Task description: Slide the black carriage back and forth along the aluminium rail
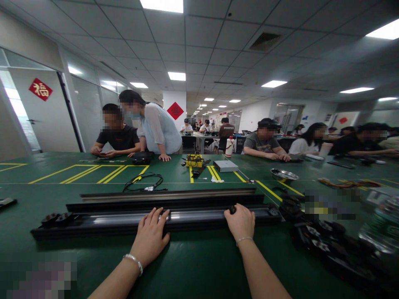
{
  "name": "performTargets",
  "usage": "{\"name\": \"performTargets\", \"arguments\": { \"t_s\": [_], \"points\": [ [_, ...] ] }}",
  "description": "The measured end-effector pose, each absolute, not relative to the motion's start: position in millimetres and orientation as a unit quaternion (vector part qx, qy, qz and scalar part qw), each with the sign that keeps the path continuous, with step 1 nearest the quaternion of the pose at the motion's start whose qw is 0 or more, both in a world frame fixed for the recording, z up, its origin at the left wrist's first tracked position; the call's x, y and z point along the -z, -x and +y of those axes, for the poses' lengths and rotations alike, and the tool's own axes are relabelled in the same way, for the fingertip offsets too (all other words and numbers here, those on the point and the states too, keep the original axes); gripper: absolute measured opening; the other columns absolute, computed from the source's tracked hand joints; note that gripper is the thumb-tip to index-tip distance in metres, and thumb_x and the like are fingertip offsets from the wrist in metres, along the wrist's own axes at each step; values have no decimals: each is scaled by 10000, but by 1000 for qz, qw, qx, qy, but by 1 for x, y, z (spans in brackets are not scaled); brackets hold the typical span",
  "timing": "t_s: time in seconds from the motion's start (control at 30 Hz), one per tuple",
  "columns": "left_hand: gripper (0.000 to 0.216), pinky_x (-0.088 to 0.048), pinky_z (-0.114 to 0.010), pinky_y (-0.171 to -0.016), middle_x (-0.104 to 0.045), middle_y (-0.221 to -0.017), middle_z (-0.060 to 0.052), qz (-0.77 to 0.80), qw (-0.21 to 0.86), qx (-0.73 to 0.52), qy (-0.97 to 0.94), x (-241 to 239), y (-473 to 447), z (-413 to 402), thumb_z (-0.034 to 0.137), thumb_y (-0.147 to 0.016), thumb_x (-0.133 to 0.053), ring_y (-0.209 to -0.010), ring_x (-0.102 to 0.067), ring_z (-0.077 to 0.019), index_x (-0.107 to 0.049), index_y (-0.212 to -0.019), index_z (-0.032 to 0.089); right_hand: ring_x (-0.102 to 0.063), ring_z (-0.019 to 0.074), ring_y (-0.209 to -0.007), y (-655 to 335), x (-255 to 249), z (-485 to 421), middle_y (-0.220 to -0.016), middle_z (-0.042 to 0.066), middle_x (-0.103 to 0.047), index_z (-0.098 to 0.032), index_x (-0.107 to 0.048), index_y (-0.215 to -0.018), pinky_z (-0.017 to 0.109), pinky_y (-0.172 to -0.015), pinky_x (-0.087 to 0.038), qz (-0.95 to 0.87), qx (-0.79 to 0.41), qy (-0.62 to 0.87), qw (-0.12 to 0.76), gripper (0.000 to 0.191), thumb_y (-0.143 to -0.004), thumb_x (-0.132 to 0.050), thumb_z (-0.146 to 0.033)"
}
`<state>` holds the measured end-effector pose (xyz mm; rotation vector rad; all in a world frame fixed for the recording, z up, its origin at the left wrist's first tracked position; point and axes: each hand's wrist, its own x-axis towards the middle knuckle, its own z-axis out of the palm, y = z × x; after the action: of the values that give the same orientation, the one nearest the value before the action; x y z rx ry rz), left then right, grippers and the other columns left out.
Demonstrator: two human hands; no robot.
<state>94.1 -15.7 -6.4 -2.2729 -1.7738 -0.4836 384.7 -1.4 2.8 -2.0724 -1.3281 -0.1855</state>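
Standing beneath ceiling lights (176,76), a green table (102,268) (yellow-lined) bears black rails (193,217).

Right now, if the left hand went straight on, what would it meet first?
Probably the black bar just beyond the shiny-topped bar under the left hand, though depth is unclear.

Black piece (232,209) half-hidden by right hand (242,223); bottle (382,226) cut off rightwards

Office-like workshop: taped green worktable (199,265), ceiling lights (176,76), seemingly more desks (196,136) behind.
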Motion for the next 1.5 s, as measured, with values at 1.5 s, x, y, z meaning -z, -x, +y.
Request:
{"name": "performTargets", "arguments": {
  "t_s": [1.5],
  "points": [
    [585,-183,-419,-1041,-408,-1379,-62,-602,113,167,772,9,-94,-15,282,-725,-466,-1306,-272,-244,-398,-1305,254,-527,255,-999,-397,-3,0,-1009,147,-625,-133,-579,-904,415,-975,-243,-465,82,820,324,313,-686,-486,-336]
  ]
}}
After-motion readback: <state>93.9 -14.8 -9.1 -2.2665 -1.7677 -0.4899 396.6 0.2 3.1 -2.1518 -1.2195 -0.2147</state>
